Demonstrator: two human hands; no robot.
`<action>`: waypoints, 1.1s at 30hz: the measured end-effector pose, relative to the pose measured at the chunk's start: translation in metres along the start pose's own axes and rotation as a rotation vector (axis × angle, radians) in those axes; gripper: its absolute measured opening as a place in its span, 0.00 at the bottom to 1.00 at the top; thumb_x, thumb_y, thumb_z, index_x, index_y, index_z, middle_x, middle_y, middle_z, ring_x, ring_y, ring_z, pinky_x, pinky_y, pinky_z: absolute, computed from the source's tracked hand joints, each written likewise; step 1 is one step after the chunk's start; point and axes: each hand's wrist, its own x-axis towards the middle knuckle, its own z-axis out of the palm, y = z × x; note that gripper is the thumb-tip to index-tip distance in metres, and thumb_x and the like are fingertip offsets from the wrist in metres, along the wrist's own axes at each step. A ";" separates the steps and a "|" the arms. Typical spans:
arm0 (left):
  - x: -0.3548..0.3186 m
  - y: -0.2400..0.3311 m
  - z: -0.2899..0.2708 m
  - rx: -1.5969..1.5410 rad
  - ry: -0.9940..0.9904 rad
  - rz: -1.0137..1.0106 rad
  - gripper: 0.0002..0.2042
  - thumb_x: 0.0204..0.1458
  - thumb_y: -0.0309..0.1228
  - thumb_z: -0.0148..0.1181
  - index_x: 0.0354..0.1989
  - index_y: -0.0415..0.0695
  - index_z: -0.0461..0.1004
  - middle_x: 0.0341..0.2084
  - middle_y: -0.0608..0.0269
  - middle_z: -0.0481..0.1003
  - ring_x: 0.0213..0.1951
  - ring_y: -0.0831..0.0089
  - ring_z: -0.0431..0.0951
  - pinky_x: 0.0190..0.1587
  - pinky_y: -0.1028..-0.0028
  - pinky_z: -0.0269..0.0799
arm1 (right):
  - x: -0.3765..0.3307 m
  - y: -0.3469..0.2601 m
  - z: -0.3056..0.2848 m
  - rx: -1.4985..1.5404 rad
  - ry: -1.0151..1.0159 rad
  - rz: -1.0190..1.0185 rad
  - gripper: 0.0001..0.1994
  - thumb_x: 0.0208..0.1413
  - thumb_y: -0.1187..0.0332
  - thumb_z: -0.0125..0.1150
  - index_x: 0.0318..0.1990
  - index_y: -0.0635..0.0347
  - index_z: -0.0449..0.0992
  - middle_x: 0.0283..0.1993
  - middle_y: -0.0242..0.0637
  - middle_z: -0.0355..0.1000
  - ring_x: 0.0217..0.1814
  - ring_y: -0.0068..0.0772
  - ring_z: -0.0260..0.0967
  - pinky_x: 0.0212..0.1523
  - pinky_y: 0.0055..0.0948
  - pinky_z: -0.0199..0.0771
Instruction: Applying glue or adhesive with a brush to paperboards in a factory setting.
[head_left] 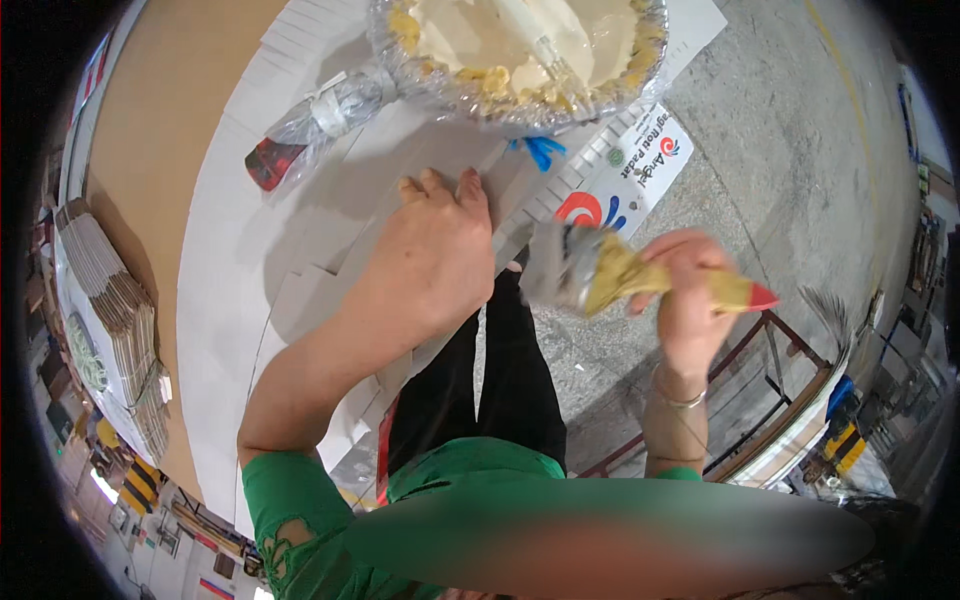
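Two bare hands work at the near edge of a desk (175,150) seen from above, with green sleeves and black trousers below them. One paintbrush (640,275) is in the right hand (690,300), whose fingers (672,250) are wrapped tight around the handle, held off the desk's edge above the grey concrete floor (790,120). Its handle is yellowish and smeared, ending in a red tip that points to the right; its metal band and pale, paste-laden bristles point left toward the desk, blurred.

One left hand (435,260) lies palm down, fingers stretched out and close together, pressing flat on the white cardboard sheets (300,220) and gripping nothing. Those sheets are fanned in an overlapping row across the brown desk, their stepped edges showing; how many there are cannot be counted. At the row's right end one sheet shows a printed face with a red and blue emblem (590,210).

Farther off stands one round basin (520,55) lined with crinkled clear plastic, holding cream-coloured paste with yellowish crusts around the rim. Just left of it lies one second brush (315,125) wrapped in clear plastic, its red handle end pointing down-left, resting on the sheets. A small blue scrap (540,150) sits just below the basin.

At the far left, one stack of folded brown cardboard (115,310) leans well apart from the hands.
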 end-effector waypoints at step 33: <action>-0.010 0.008 0.011 -0.055 0.238 -0.014 0.17 0.37 0.31 0.56 0.29 0.26 0.68 0.23 0.40 0.72 0.30 0.48 0.74 0.34 0.57 0.70 | -0.085 0.018 0.005 0.113 0.013 -0.044 0.05 0.52 0.77 0.45 0.26 0.68 0.67 0.31 0.45 0.68 0.16 0.26 0.65 0.15 0.20 0.65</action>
